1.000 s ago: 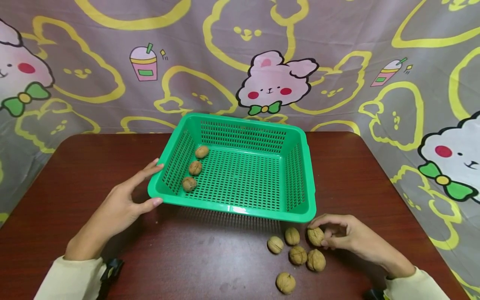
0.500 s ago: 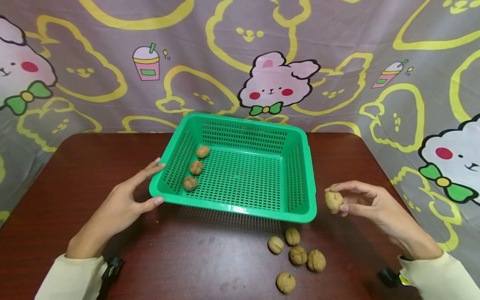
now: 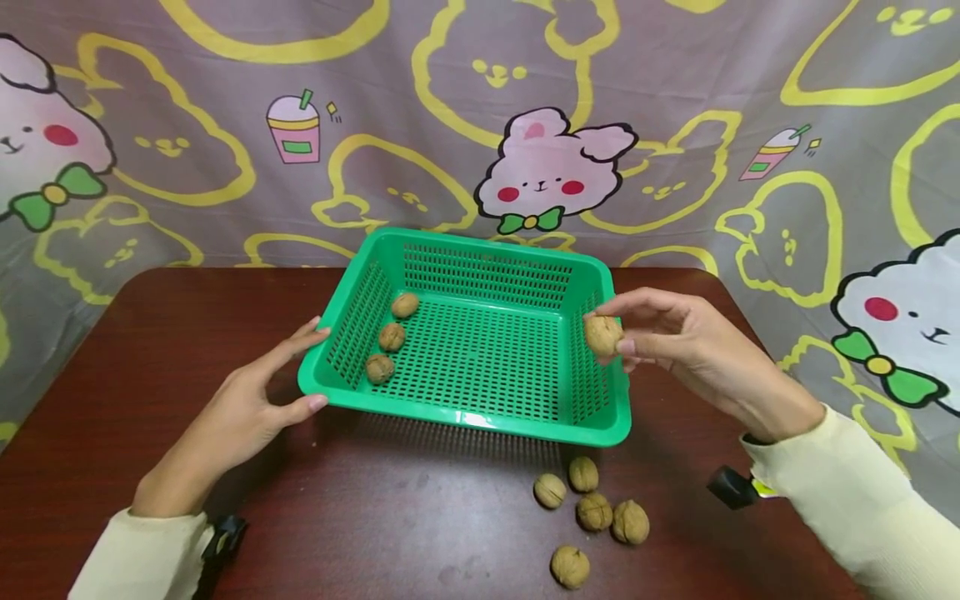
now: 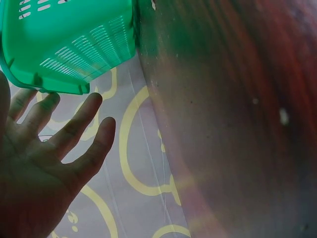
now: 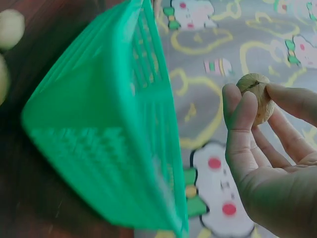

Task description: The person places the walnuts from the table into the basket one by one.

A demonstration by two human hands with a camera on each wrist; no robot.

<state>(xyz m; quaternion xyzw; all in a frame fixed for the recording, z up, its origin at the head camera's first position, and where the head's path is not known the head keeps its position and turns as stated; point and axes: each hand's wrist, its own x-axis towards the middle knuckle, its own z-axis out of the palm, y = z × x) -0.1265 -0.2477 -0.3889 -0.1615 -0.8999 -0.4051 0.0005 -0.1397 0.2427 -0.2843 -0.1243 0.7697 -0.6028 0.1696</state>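
A green perforated plastic basket (image 3: 480, 418) stands on the table, with three walnuts (image 3: 392, 337) in a row along its left side. At its left front corner, my left hand (image 3: 240, 408) touches the rim with thumb and fingertips. Those fingers (image 4: 74, 129) are spread and fairly straight in the left wrist view. My right hand (image 3: 686, 342) pinches a walnut (image 3: 603, 335) between thumb and fingertips, over the basket's right rim. From the right wrist, the same walnut (image 5: 258, 96) shows above the basket's outer side.
Several loose walnuts (image 3: 594, 511) lie on the dark red-brown table (image 3: 360, 517) in front of the basket's right corner. A patterned cloth (image 3: 420, 108) hangs behind the table and along its right side.
My right hand has lifted a walnut from the group on the table, swung it out to the right, then brought it up and left over the basket's right rim. The left hand has stayed in place.
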